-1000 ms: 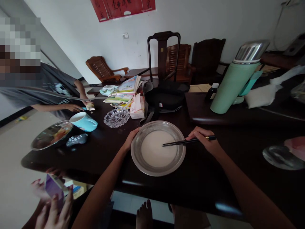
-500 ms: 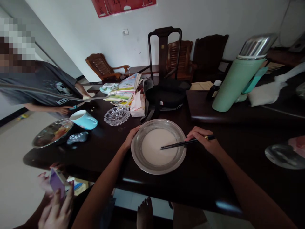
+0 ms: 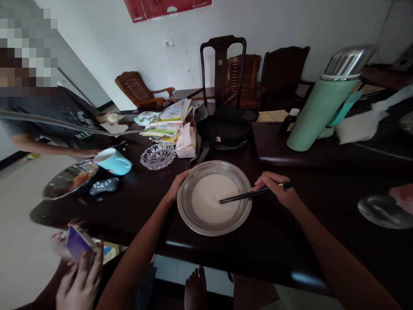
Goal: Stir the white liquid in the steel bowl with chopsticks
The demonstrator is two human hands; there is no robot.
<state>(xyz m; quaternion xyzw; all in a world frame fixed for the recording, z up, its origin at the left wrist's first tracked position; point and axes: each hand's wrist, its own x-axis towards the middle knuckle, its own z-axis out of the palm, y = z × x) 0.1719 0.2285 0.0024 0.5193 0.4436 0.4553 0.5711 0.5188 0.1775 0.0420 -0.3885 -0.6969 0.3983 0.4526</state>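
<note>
A metal bowl (image 3: 183,215) stands on the dark table in front of me, with a milky white liquid (image 3: 213,193) in it. My left hand (image 3: 178,186) grips the bowl's left rim; part of its fingers is hidden behind the bowl. On the other side, my right hand (image 3: 275,187) is closed around a pair of black chopsticks (image 3: 240,196). The chopsticks lean in over the right rim, and their tips dip into the liquid near its middle, where a small ripple shows.
Left on the table (image 3: 142,211) are a light blue mug (image 3: 112,162), a game controller (image 3: 105,186), a metal bowl of food (image 3: 56,183) and a glass dish (image 3: 158,156). A green thermos (image 3: 322,112) stands right. Another person's hands hold a phone (image 3: 77,245); a further person stands far left.
The chopstick tips have shifted slightly right in the liquid. My left hand stays at the bowl. The standing person's hands have moved, and a pale sheet now shows by them.
</note>
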